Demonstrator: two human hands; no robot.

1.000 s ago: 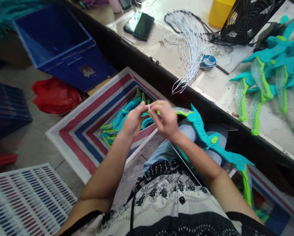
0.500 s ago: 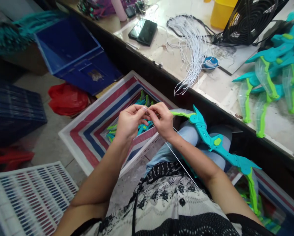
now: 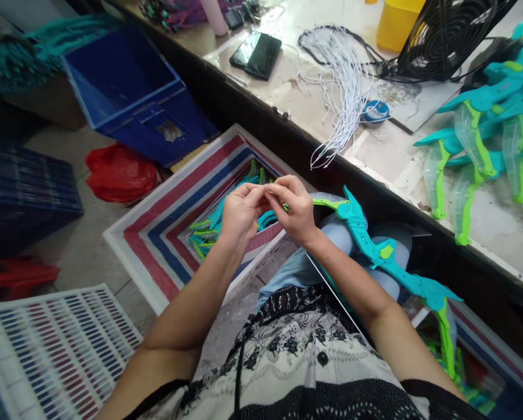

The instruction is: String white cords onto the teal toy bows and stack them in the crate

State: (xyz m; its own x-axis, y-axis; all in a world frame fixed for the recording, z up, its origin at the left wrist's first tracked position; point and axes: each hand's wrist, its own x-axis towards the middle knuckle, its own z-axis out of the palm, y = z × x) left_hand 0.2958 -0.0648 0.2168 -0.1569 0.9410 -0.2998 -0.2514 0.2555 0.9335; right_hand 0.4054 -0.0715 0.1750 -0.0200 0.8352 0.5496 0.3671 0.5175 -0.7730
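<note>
My left hand (image 3: 240,211) and my right hand (image 3: 294,209) meet fingertip to fingertip above a lined crate. Both are closed in a pinch on a white string (image 3: 331,287); the end between the fingers is hidden. The string runs from under my right hand down past the forearm to my waist. Across my lap lies a turquoise and lime-green jointed plastic piece (image 3: 388,256), with clear parts at its ends. Its near end reaches close to my right hand, and I cannot tell whether they touch.
The striped-lined crate (image 3: 141,233) holds several similar pieces. On the table lie a bundle of white strings (image 3: 346,96), a blue round container (image 3: 375,112), a phone (image 3: 263,55), a black fan (image 3: 451,38) and more turquoise pieces (image 3: 484,116). Left are a blue bin (image 3: 156,128) and a white basket (image 3: 60,303).
Both hands have shifted slightly right and their fingertips have drawn together. The small bit of string that showed between the fingers is now hidden. The plastic piece on my lap stays put.
</note>
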